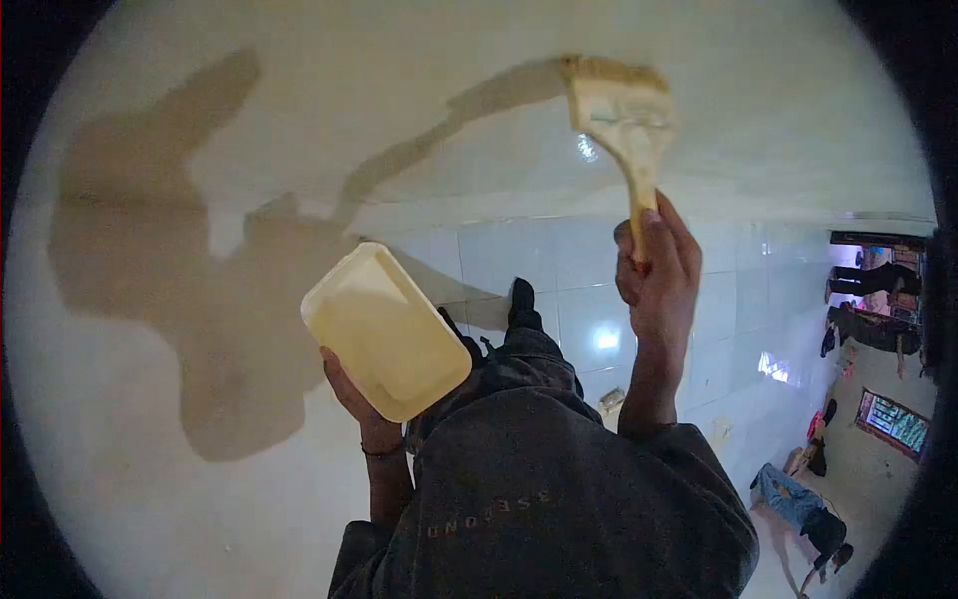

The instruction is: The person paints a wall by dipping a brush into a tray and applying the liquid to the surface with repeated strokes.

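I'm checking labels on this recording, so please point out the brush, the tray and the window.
Brush (630, 135): head view, where the broad end narrows.
Tray (387, 333): head view, on its pale, flat middle.
Window (894, 423): head view, middle of its bright opening.

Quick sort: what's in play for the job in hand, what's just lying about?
Job:
- wide, flat, cream-coloured brush, right hand
- shallow, rectangular cream tray, left hand
- smooth, pale wall

Lying about:
- small brownish object, unclear
- dark bundle, unclear
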Demonstrator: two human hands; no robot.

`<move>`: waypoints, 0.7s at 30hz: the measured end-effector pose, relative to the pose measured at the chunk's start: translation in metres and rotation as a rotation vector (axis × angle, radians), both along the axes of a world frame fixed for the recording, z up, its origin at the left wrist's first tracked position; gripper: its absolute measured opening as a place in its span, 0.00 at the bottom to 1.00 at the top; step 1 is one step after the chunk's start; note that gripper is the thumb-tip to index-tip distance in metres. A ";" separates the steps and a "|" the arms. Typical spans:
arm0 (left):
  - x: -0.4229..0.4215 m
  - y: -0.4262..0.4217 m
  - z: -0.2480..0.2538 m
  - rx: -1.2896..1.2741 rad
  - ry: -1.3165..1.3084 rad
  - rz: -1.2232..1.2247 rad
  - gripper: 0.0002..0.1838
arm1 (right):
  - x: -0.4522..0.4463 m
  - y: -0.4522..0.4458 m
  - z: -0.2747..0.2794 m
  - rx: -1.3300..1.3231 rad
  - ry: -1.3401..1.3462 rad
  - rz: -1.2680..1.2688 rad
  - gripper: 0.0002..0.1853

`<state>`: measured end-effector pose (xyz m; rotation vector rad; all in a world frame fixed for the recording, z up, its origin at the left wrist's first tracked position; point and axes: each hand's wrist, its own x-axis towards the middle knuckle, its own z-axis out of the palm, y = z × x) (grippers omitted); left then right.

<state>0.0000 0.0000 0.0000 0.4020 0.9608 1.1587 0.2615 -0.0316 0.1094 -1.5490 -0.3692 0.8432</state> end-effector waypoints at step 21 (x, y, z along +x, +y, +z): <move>-0.049 -0.063 -0.036 0.084 -0.211 0.150 0.27 | -0.046 0.004 -0.047 0.403 -0.369 0.318 0.21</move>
